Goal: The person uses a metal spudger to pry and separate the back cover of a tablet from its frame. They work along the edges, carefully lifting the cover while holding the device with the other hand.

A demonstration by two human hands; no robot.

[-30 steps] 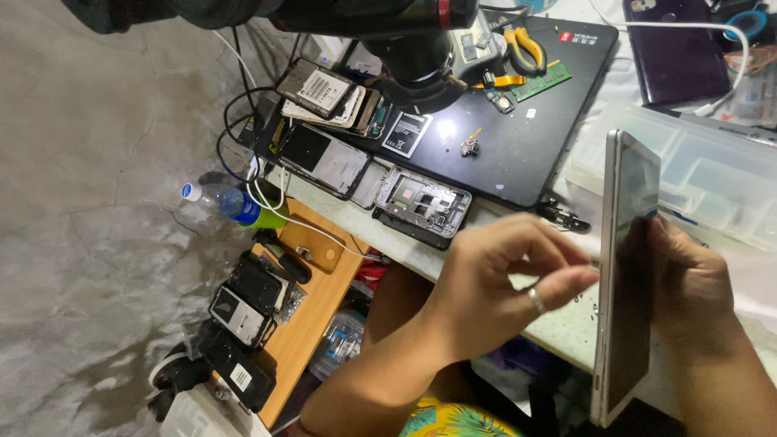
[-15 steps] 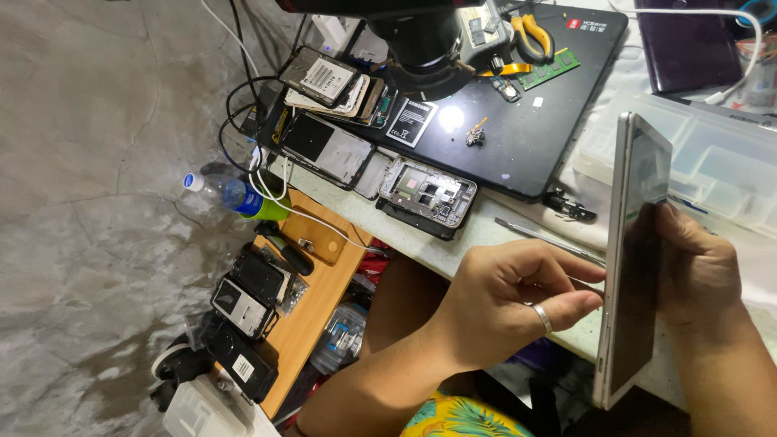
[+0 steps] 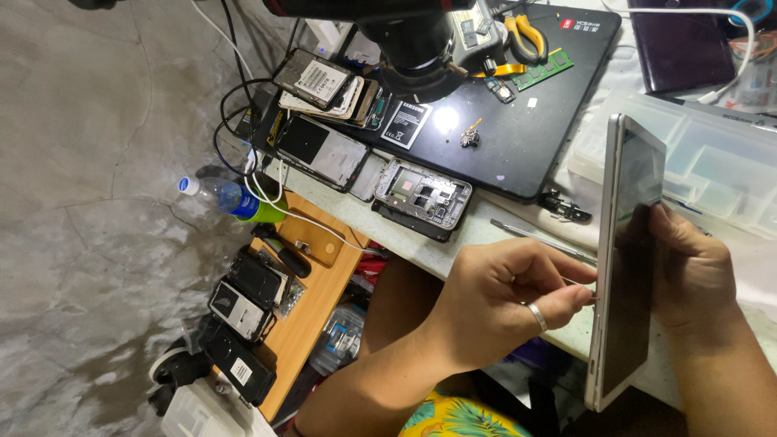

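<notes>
Tablet [image 3: 627,267] stands on edge before the person, above the desk's [image 3: 453,247] near rim, gripped behind by the right hand [image 3: 688,275]. Left hand [image 3: 506,295] pinches what seems a thin pin against its side edge; next, steady, straight pressure.

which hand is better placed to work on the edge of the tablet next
Probably the left hand: its fingers pinch a thin pin-like tool against the side edge of the tablet. The right hand is wrapped round the tablet's back, holding it upright.
</notes>
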